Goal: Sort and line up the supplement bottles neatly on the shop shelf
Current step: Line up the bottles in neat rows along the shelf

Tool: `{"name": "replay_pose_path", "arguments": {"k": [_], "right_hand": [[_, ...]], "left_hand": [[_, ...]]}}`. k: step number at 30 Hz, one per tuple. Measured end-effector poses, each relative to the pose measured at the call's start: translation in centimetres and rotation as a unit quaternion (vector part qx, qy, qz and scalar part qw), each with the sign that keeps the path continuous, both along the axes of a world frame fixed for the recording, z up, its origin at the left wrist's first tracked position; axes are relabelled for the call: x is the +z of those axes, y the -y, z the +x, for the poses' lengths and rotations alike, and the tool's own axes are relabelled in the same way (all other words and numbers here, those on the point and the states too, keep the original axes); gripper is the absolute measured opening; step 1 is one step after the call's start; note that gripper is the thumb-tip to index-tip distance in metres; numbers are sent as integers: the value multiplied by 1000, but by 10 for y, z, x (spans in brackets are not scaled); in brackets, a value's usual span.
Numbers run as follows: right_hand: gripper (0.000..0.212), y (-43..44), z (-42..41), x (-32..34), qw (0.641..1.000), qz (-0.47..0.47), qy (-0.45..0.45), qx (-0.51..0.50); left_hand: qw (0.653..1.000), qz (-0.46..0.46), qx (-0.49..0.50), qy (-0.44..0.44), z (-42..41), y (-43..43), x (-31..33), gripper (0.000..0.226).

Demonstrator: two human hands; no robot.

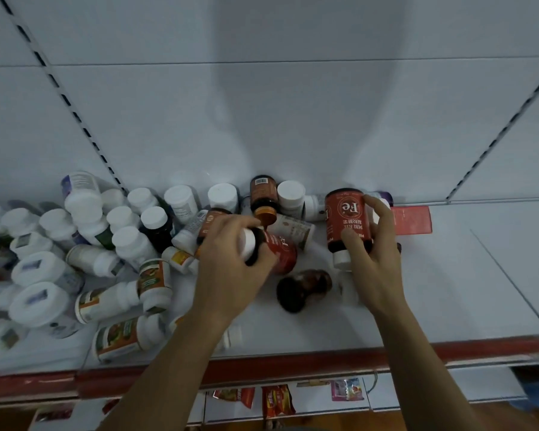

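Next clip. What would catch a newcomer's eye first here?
Mid-shelf, the right hand holds a red Fe bottle with its white cap toward the camera, and the left hand grips a second red bottle lying on its side. To the left sprawls a jumble of white bottles, many tipped over. A dark brown bottle lies between the hands.
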State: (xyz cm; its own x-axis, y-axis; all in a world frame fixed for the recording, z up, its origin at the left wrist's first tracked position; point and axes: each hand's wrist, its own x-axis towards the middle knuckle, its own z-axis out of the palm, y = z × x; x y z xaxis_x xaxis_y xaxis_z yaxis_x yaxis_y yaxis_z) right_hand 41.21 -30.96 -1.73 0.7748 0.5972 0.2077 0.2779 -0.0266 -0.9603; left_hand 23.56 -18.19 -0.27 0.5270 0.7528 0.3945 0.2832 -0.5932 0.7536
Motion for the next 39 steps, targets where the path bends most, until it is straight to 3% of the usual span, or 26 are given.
{"name": "replay_pose_path", "arguments": {"k": [4, 7, 9, 12, 15, 18, 20, 23, 26, 33, 35, 39], "right_hand": [[55, -2, -6, 3, 998, -6, 59, 0], [57, -10, -16, 10, 996, 19, 85, 6], [47, -24, -23, 17, 995, 44, 85, 2], [45, -53, -41, 30, 994, 68, 85, 24], [45, -85, -63, 42, 993, 83, 71, 52], [33, -122, -90, 52, 990, 88, 40, 101], [29, -148, -114, 59, 984, 81, 60, 148], [30, -186, -162, 69, 971, 73, 69, 216], [31, -228, -215, 82, 955, 68, 96, 271], [38, -342, -331, 124, 902, 73, 178, 388], [39, -377, -362, 134, 892, 92, 196, 397], [38, -443, -416, 137, 889, 104, 223, 387]], "left_hand": [[977, -130, 39, 167, -17, -16, 24, 27], [935, -205, 80, 279, -37, -37, 34, 36], [909, -234, 104, 329, -55, -50, 39, 44], [860, -292, 65, 413, -93, -65, 44, 36], [829, -317, 33, 460, -142, -80, 49, 54], [813, -276, 98, 503, -192, -94, 55, 75], [806, -248, 148, 516, -222, -102, 59, 71], [780, -222, 239, 534, -272, -115, 68, 27], [773, -185, 296, 530, -333, -131, 81, 12], [790, -50, 386, 473, -477, -198, 96, 23], [799, -27, 416, 434, -512, -220, 89, 39], [822, -8, 467, 326, -553, -265, 65, 42]]}}
